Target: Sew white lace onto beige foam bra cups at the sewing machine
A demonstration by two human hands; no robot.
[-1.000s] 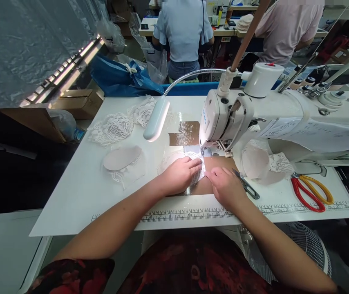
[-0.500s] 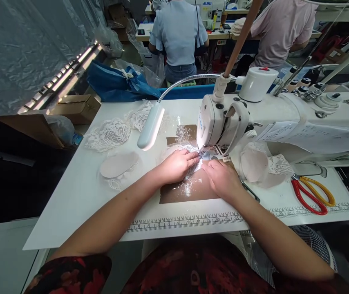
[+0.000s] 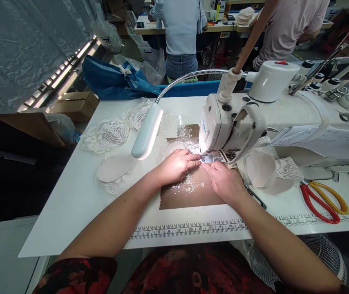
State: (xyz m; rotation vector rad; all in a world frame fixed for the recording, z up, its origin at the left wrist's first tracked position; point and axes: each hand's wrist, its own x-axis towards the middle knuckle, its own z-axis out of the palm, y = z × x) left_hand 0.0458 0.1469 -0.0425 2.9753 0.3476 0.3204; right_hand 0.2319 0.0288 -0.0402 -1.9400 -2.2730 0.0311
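A piece of white lace (image 3: 184, 144) lies under the needle area of a white sewing machine (image 3: 217, 122). My left hand (image 3: 179, 166) rests on the lace left of the needle, its fingers together and pressing the fabric. Just in front of the presser foot, my right hand (image 3: 226, 181) is closed, thumb and forefinger at the edge of the lace. The fingertips of both hands nearly meet there, and they partly hide the fabric. Beneath them a brown sheet (image 3: 189, 196) with shiny clear tape covers part of the white table (image 3: 70, 204).
Left on the table lie lace pieces (image 3: 108, 135) and a beige oval pad (image 3: 115, 168). A lamp (image 3: 147, 131) hangs over it. Right are more pads (image 3: 260, 167) and red-and-yellow-handled scissors (image 3: 323, 200). A ruler strip (image 3: 189, 229) runs along the front edge. Two people sit beyond.
The view has shifted slightly, so the machine and scissors appear farther right. Both hands stay by the needle, with only small finger movement; the right hand remains close to the left fingertips.
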